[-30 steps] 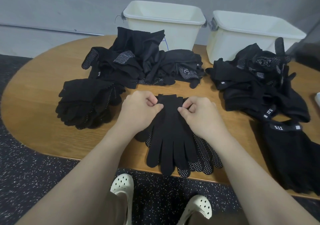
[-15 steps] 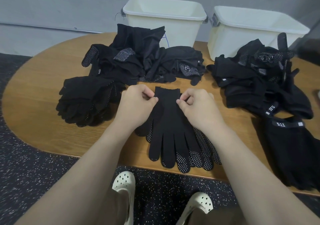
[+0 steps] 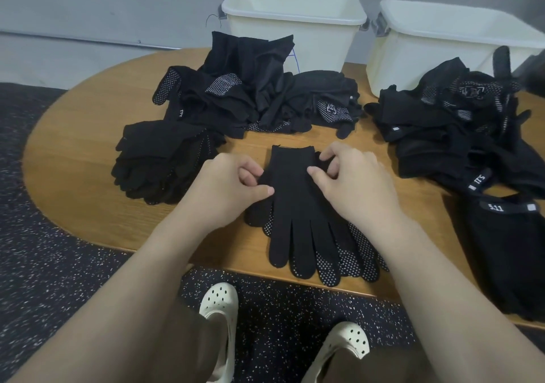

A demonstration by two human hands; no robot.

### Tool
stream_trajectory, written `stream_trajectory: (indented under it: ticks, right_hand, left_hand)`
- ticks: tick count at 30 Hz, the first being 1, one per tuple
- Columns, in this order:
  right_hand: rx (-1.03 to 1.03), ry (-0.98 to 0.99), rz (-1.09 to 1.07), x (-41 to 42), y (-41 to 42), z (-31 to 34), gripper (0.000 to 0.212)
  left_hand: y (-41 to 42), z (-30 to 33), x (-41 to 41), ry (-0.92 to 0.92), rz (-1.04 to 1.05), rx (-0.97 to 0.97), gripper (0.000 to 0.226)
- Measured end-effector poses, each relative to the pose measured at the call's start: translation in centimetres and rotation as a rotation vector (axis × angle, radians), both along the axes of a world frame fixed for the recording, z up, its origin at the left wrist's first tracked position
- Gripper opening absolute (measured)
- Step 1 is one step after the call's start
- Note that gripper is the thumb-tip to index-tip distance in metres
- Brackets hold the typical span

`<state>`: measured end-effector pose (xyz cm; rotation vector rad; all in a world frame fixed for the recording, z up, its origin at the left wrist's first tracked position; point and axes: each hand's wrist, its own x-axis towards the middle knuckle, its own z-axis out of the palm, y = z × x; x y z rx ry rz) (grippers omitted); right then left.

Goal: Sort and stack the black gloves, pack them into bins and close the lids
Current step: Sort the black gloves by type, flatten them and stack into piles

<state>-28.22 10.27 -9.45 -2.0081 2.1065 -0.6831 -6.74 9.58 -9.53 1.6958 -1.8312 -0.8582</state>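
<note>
Both hands, the left hand and right hand, pinched the top glove lying between them on its small stack, so stacking was underway; squaring its edges looked next.

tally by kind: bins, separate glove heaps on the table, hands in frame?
Bins: 2, left bin and right bin
Glove heaps: 5, stack under the hands included
Hands: 2, left hand, right hand
Total: 9
</note>
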Motion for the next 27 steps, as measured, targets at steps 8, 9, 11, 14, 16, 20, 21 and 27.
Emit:
stream_trajectory:
  ticks: [8,9,11,14,16,20,21,27]
  right_hand:
    - [0.010,0.021,0.069,-0.2,2.1,0.0,0.033]
    - [0.012,0.008,0.074,-0.3,2.0,-0.1,0.033]
    - [0.017,-0.005,0.086,-0.4,2.0,-0.3,0.031]
    - [0.019,-0.026,0.099,-0.7,1.9,-0.6,0.029]
    - [0.013,-0.038,0.108,-0.8,1.9,-0.7,0.028]
    - [0.010,-0.020,0.130,-0.8,2.0,-0.7,0.029]
    - [0.008,-0.015,0.137,-0.8,2.0,-0.6,0.030]
    - [-0.003,0.019,0.176,-0.7,2.5,-0.6,0.030]
  left_hand:
    - [0.9,-0.2,1.0,-0.055,-0.013,-0.043,0.014]
    - [0.9,-0.2,1.1,-0.059,-0.017,-0.055,0.015]
    - [0.9,-0.3,1.2,-0.053,-0.020,-0.068,0.015]
    - [0.7,-0.4,1.2,-0.042,-0.015,-0.078,0.014]
    - [0.7,-0.4,1.2,-0.042,-0.010,-0.087,0.014]
    - [0.8,-0.5,1.1,-0.056,-0.020,-0.072,0.011]
    - [0.8,-0.6,1.1,-0.055,-0.022,-0.088,0.009]
    - [-0.2,-0.7,0.3,-0.131,-0.279,-0.458,0.031]
